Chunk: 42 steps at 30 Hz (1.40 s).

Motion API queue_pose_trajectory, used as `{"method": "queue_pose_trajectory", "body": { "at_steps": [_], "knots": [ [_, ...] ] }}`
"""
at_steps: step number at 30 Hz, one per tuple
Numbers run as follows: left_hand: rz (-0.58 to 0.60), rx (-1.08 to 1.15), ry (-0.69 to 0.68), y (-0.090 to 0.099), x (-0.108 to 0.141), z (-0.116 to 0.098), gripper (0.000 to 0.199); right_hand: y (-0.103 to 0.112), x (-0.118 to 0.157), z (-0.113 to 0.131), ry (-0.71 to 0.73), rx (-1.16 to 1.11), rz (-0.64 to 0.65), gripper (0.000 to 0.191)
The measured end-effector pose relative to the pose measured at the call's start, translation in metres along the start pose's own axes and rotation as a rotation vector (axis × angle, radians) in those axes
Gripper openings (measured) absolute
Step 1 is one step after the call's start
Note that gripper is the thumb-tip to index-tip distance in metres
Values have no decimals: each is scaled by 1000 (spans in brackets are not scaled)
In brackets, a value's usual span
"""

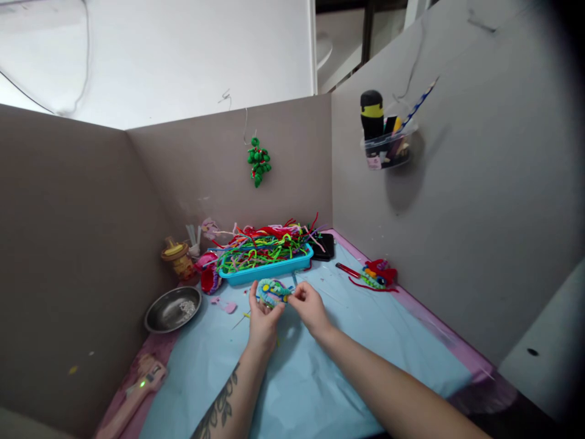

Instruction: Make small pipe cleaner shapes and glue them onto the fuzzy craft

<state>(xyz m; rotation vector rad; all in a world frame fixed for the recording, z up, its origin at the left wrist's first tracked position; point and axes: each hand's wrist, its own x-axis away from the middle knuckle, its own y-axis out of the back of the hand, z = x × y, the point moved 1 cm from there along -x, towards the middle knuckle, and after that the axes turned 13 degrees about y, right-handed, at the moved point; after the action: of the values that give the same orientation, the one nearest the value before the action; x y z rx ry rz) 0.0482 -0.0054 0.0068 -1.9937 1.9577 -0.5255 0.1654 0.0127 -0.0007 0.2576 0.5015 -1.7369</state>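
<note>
My left hand (264,316) is wrapped round a small pipe-cleaner craft piece (270,291), coiled in light blue and green with yellow spots. The fingers of my right hand (307,303) are pinched together at the right edge of that piece; what lies between the fingertips is too small to make out. Both hands are above the light blue table cover (329,378). Just behind them stands a blue tray (267,271) heaped with pipe cleaners (269,247) of many colours.
At left are a metal bowl (158,311) with small white bits, a brown cup (178,259) and a pink handheld tool (148,384) with a green light. A red craft piece (382,271) lies right. Grey partitions (292,164) surround the table; a clear container (387,149) hangs at right.
</note>
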Motion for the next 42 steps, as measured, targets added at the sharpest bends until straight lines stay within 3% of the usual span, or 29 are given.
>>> {"method": "queue_pose_trajectory", "body": {
  "at_steps": [7,13,18,20,31,42],
  "knots": [
    [4,90,37,-4,1,0,95,0,-1,-6,113,183,1,12],
    [-47,155,68,0,-1,-2,88,2,0,1,209,224,78,1],
    [-75,187,51,5,-4,-5,82,3,11,11,536,449,230,29],
    [-74,187,39,5,-4,-4,82,2,14,12,599,518,278,36],
    [-71,148,-23,3,-4,-2,82,1,17,10,620,638,355,45],
    [-70,178,-19,4,-2,-6,79,-2,17,9,610,554,333,41]
  ]
}}
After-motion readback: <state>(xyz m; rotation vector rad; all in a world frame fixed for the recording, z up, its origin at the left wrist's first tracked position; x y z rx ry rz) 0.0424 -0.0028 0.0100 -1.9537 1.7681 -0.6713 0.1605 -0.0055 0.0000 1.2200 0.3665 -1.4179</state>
